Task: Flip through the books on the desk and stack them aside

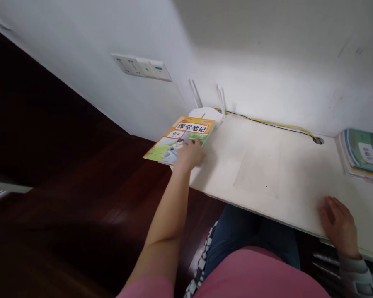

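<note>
Orange-and-green class notes book lies at the left end of the white desk, partly past its edge and just beside a white router. The left hand rests on the book, but I cannot tell if it grips. The right hand, well apart, lies open on the desk, not far from a stack of books.
</note>
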The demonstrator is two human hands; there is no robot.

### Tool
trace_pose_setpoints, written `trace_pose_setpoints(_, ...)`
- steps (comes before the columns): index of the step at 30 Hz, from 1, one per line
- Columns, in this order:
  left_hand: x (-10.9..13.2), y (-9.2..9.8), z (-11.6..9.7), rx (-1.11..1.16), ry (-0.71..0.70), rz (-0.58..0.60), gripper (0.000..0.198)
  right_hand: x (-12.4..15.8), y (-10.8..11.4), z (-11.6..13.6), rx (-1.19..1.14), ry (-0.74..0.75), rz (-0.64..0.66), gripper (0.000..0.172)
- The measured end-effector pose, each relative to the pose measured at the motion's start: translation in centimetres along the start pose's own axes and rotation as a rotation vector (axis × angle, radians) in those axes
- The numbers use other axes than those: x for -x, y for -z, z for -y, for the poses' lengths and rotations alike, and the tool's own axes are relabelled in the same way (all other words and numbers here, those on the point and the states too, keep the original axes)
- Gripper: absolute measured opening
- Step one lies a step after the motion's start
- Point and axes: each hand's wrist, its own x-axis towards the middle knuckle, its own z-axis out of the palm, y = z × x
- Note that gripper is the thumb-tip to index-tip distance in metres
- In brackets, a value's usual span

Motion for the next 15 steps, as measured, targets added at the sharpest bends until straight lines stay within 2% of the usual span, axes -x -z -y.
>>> trace_pose_setpoints(4,0.2,0.2,1.0,-0.029,0.005,0.083,0.088,-0.1,0.1,0.1,-0.032,-0.025,0.021,0.040)
trace_pose_setpoints(7,0.9,-0.8,-0.2,-0.066,0.075,-0.034,0.088,-0.2,0.0,0.0,-0.038,-0.021,0.029,0.041)
trace_pose_setpoints(10,1.3,-1.5,-1.8,-0.073,0.062,-0.179,0.080,0.0,-0.2,-0.2,-0.038,-0.009,0.037,0.040)
trace_pose_setpoints(13,0.4,-1.8,-3.1,-0.091,-0.055,-0.285,0.071,0.1,-0.3,-0.4,-0.027,-0.002,0.035,0.039)
trace_pose_setpoints(15,-0.9,-2.0,-3.9,-0.107,-0.166,-0.289,0.065,0.2,-0.4,-0.4,-0.016,-0.002,0.029,0.039)
